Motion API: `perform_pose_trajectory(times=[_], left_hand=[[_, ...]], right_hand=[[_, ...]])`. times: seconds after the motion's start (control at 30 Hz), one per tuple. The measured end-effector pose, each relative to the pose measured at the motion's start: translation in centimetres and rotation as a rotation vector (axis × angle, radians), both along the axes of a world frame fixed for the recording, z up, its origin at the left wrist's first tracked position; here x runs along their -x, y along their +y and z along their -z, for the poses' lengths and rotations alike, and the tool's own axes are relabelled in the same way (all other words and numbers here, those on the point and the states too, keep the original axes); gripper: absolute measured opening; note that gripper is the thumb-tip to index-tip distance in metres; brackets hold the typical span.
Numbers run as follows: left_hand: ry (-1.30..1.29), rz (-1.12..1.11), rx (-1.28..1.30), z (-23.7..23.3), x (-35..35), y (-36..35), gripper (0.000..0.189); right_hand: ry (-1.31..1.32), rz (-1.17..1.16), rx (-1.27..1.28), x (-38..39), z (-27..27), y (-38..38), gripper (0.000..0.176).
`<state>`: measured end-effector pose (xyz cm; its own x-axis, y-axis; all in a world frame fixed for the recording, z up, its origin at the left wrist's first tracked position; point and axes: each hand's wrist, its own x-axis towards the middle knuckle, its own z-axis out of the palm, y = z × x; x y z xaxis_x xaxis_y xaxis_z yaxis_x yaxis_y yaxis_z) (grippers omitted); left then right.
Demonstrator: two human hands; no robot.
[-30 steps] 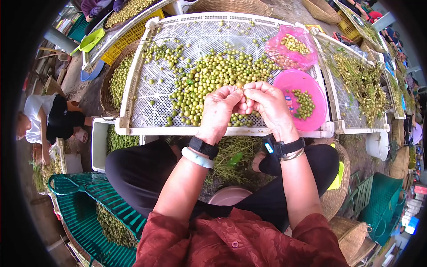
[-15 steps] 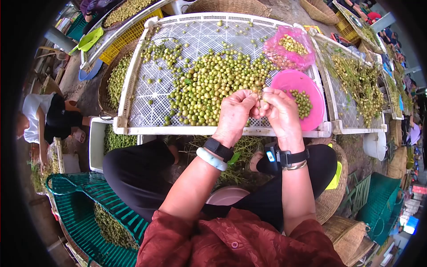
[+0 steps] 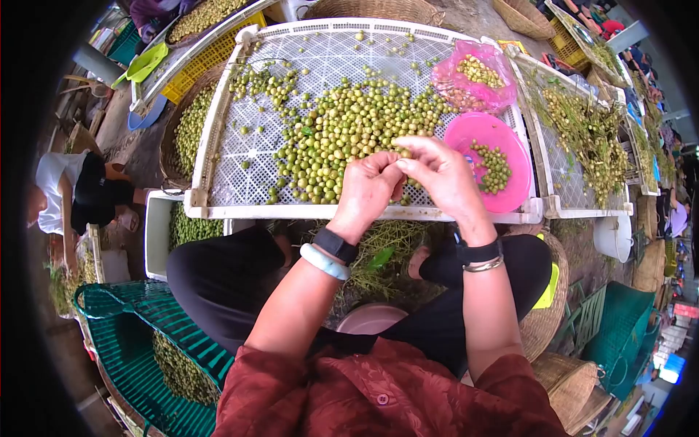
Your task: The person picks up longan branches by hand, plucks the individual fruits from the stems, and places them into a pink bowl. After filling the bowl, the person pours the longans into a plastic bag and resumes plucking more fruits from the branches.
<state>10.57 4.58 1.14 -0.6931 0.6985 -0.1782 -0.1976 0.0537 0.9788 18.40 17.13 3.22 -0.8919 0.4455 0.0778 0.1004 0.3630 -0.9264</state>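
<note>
Round green fruits [image 3: 342,124] lie heaped on a white mesh tray [image 3: 240,149]. Over the tray's near part, my left hand [image 3: 368,189] has its fingers pressed together; what they pinch is too small to make out. My right hand [image 3: 440,175] is just to its right, its thumb near the left fingertips and its fingers curled; whether it holds anything is hidden. Beside it on the tray stands a pink bowl [image 3: 515,171] with some green fruits inside. Behind the bowl lies a pink plastic bag [image 3: 444,73] with paler fruits.
A second tray [image 3: 557,175] with stemmed fruits adjoins on the right. A green basket [image 3: 116,331] stands at the lower left, a white bucket [image 3: 613,239] at the right. Stems lie below the tray. A person in a white top [image 3: 54,189] is at the far left.
Both hands have moved left, away from the pink bowl. My right hand has turned, and its fingers now arch over toward the left fingertips.
</note>
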Motion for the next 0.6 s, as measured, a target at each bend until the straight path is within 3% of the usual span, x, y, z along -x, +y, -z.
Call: perform_pose_trajectory(times=[0.1,0.17,0.27,0.37,0.4,0.43,0.5,0.6], left_hand=[[0.161,0.074,0.119,0.4,0.2,-2.3,0.015],[0.058,0.059,0.101,1.0,0.0,-4.2,0.016],[-0.008,0.057,0.132,1.7,0.5,-6.6,0.015],[-0.037,0.266,0.308,1.0,0.4,-8.7,0.016],[-0.055,0.362,0.385,0.7,0.1,-9.0,0.016],[0.084,0.504,0.457,2.2,0.1,-9.4,0.019],[0.66,0.681,0.665,4.4,-0.3,-9.7,0.02],[0.867,0.586,0.667,6.1,-1.9,-10.0,0.021]], right_hand=[[-0.04,-0.077,0.097,0.4,1.0,-1.2,0.01],[-0.171,-0.159,0.22,0.2,0.8,-2.1,0.008],[-0.216,-0.246,0.677,0.2,2.6,-1.8,0.011],[-0.342,-0.219,0.263,1.3,4.0,-1.9,0.016],[-0.347,-0.251,-0.127,1.6,3.8,-1.5,0.02],[-0.409,-0.174,-0.19,2.5,3.4,-0.9,0.021],[-0.53,-0.026,-0.318,5.6,2.7,1.1,0.026],[-0.462,0.364,-0.491,9.7,5.1,4.9,0.022]])
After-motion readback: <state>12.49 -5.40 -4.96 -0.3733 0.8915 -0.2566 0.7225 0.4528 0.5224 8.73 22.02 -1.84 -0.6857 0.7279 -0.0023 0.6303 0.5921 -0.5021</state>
